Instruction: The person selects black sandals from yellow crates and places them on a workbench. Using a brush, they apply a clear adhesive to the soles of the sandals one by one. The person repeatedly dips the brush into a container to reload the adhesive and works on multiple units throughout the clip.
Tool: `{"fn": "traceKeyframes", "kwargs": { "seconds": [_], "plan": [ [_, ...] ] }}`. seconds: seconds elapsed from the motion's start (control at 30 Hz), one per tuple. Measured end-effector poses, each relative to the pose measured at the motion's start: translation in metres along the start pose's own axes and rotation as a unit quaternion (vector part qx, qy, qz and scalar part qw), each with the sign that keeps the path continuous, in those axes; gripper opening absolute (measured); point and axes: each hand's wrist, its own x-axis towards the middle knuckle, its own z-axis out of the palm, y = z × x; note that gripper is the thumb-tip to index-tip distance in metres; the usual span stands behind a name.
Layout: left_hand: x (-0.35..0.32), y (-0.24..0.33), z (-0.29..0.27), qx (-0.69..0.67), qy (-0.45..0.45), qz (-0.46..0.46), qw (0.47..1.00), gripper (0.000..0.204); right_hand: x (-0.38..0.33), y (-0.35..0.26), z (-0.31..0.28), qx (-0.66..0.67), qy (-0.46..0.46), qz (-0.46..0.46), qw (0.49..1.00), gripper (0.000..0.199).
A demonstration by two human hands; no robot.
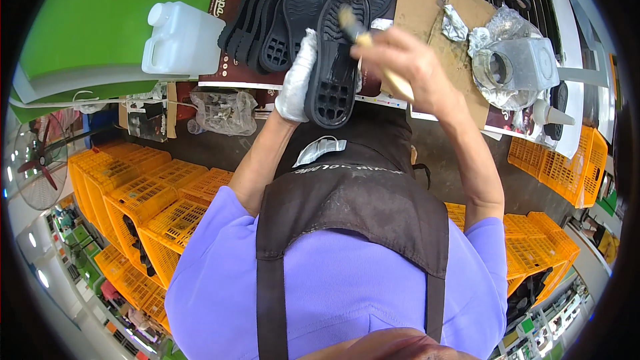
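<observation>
— What does the left hand (298,80) hold?

— A black sole (335,60), tread side up. The hand wears a white glove and is closed around the sole's left edge, holding it up in front of the apron, just short of the bench.

— And the right hand (407,60)?

— Bare, fingers closed on a brush (373,50) with a pale wooden handle. The bristle end lies on the upper part of the sole; the handle slants down to the right through the fist.

— What is behind the sole?

— A row of black soles (280,17) leaning against one another on a dark red board (230,67). To their left stands a white jerrycan (180,40).

— Anything on the right?

— A sheet of brown card (427,0) on the bench, and on it a grey metal can (517,63) with a round opening, wrapped in crumpled plastic. A white nozzle bottle (553,115) lies just beside it.

— And lower down?

— Yellow crates (150,203) stacked at the left and more (567,160) at the right. A clear bag (223,112) hangs under the bench edge. A fan (37,163) stands at the far left.
</observation>
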Motion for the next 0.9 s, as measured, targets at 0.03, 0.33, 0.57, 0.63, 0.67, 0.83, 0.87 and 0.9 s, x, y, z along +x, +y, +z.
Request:
{"fn": "traceKeyframes", "kwargs": {
  "seconds": [0.03, 0.33, 0.57, 0.63, 0.67, 0.83, 0.87, 0.9],
  "plan": [
    [0.000, 0.001, 0.001, -0.025, 0.015, -0.001, 1.000, 0.058, -0.006, -0.008, 0.001, 0.027, -0.040, -0.012, 0.999, 0.029],
    [0.002, 0.005, 0.007, -0.034, 0.056, -0.054, 0.996, 0.071, -0.014, -0.001, -0.003, 0.193, -0.044, -0.009, 0.980, 0.025],
    [0.008, 0.005, 0.001, -0.035, -0.014, -0.047, 0.998, 0.066, -0.017, 0.004, 0.000, 0.042, 0.001, 0.034, 0.999, 0.030],
    [0.011, 0.005, 0.008, -0.064, 0.087, -0.018, 0.994, 0.062, -0.020, -0.019, 0.002, 0.089, -0.069, -0.005, 0.994, 0.026],
    [0.011, 0.006, 0.005, -0.025, 0.059, 0.008, 0.998, 0.060, -0.017, -0.028, -0.003, 0.105, -0.108, -0.034, 0.988, 0.024],
    [0.013, 0.009, 0.009, -0.047, 0.064, -0.075, 0.994, 0.061, -0.011, -0.027, -0.015, 0.175, -0.172, -0.048, 0.968, 0.024],
    [0.012, 0.010, 0.013, -0.043, 0.063, -0.087, 0.993, 0.061, -0.010, -0.024, -0.017, 0.160, -0.169, -0.052, 0.971, 0.024],
    [0.010, 0.012, 0.017, -0.040, 0.061, -0.098, 0.992, 0.061, -0.010, -0.022, -0.021, 0.124, -0.159, -0.044, 0.978, 0.025]
  ]
}}
